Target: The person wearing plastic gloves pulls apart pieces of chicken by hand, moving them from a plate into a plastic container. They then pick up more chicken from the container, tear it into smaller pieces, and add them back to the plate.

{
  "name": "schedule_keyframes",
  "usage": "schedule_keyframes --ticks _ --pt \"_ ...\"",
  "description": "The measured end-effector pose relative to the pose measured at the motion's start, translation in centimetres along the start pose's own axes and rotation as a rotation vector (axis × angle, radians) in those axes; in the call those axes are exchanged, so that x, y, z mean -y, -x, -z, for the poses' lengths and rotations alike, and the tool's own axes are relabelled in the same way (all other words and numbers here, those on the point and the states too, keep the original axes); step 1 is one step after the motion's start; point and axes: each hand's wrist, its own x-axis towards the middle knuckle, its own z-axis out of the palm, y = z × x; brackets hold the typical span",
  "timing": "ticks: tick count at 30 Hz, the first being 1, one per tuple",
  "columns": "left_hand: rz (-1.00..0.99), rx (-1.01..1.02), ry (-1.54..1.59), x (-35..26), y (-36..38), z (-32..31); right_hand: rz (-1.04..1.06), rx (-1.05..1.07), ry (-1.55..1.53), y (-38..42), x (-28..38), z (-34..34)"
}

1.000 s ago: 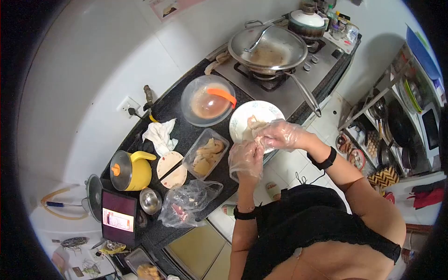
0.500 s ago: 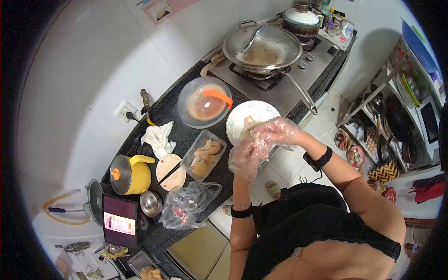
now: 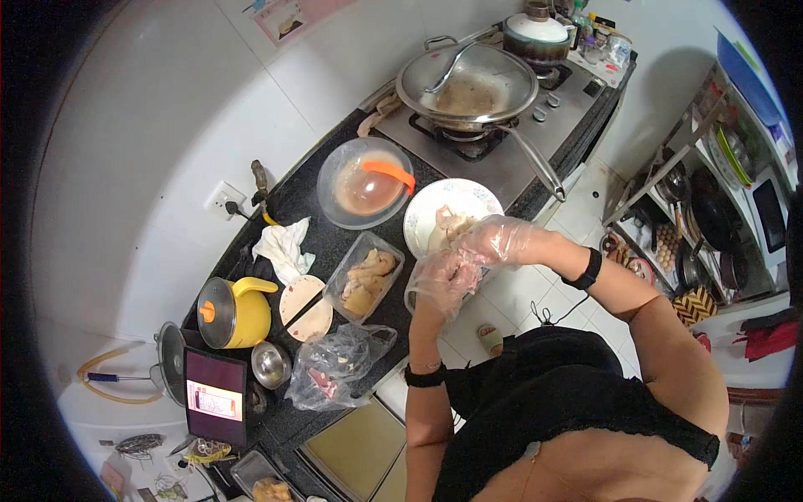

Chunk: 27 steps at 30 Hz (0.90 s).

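Raw meat [image 3: 467,274] sat between the left hand [image 3: 442,273] and right hand [image 3: 485,243], fingers curled nearly closed on it, at the near rim of the plate [image 3: 424,201]. Baggy, slick-looking gloves [image 3: 517,237] could have let it slip to the floor [image 3: 503,299]. Left of the plate stood a container [image 3: 344,266] of pieces and, farther, a bowl [image 3: 333,194]; beyond, the jutting pan handle [image 3: 537,163] risked being knocked by the right arm.
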Motion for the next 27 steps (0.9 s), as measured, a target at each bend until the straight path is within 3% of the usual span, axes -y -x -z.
schedule_keyframes --ticks 1,3,6,9,13,15,18,22,24,26,27 --pt "0.0 0.0 0.0 -0.1 0.1 0.0 0.0 0.0 0.0 0.0 0.0 0.0" --pt "0.355 0.144 0.463 -0.5 0.3 0.2 -0.002 -0.011 -0.034 0.1 0.1 -0.1" --pt "0.441 0.249 0.662 -3.7 -0.7 2.4 0.163 -0.055 -0.206 0.3 0.1 0.2" --pt "0.487 0.284 0.843 -2.8 0.1 2.4 0.199 -0.03 -0.332 0.1 -0.3 -0.3" --pt "0.439 0.359 1.025 -1.0 0.8 2.2 0.183 -0.02 -0.35 0.0 0.3 -0.1" --pt "0.527 0.384 0.982 -1.0 0.9 2.4 0.206 -0.015 -0.183 0.1 0.9 0.4" --pt "0.47 0.434 0.98 -0.6 1.1 2.4 0.194 0.013 0.012 0.2 0.6 -0.1" --pt "0.529 0.535 0.816 -0.9 1.1 3.6 0.22 0.01 0.071 0.0 0.5 0.1" --pt "0.534 0.574 0.853 -0.6 1.4 3.5 0.282 -0.224 0.113 -0.4 -1.1 -0.4" --pt "0.476 0.51 0.97 -0.2 1.6 2.9 0.166 -0.124 0.202 -0.2 -1.3 0.3" --pt "0.416 0.445 1.085 -0.1 1.6 2.5 0.084 -0.249 0.179 -0.2 -1.6 0.0"
